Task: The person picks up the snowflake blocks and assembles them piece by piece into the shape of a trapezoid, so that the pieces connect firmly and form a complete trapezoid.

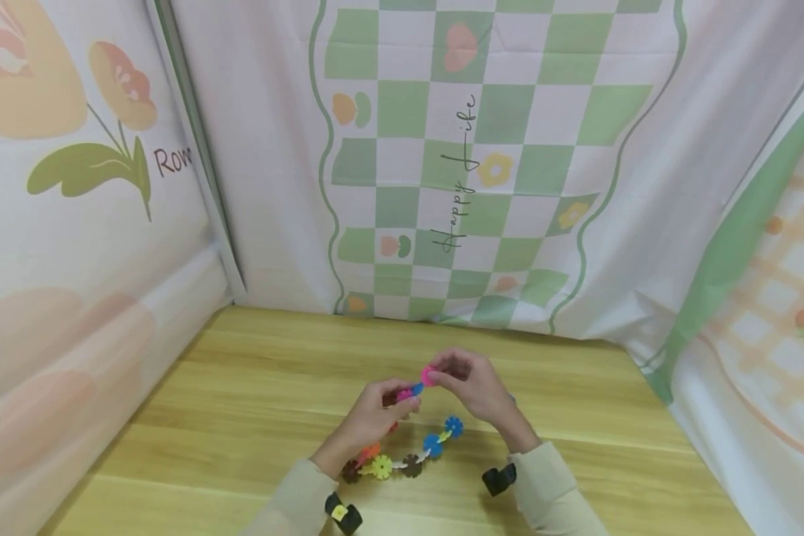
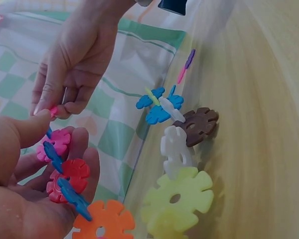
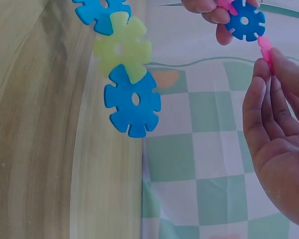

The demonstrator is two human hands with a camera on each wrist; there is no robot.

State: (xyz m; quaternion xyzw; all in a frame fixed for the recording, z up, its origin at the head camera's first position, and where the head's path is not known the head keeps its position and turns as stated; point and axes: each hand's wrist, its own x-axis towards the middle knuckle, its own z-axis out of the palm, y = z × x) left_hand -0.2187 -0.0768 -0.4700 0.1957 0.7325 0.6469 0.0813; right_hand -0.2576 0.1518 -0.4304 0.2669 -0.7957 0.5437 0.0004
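Above the wooden table, my left hand [image 1: 373,409] grips the upper end of a chain of slotted plastic snowflake discs. At that end, my right hand [image 1: 472,388] pinches a pink disc [image 3: 265,52] between thumb and fingers, its edge against the slots of a blue disc [image 3: 245,21]. A red disc [image 2: 69,180] and an orange disc [image 2: 103,221] follow below in the left wrist view. From there the chain curves across the table through a yellow-green disc [image 1: 381,467], brown, white and blue ones, ending at a blue disc [image 1: 453,426].
The wooden table [image 1: 241,417] meets a checkered cloth [image 1: 462,171] behind and a printed curtain [image 1: 74,260] at left. A purple piece [image 2: 190,59] and a pink piece [image 2: 181,74] lie beyond the chain. A black wrist device [image 1: 499,480] sits by the right cuff.
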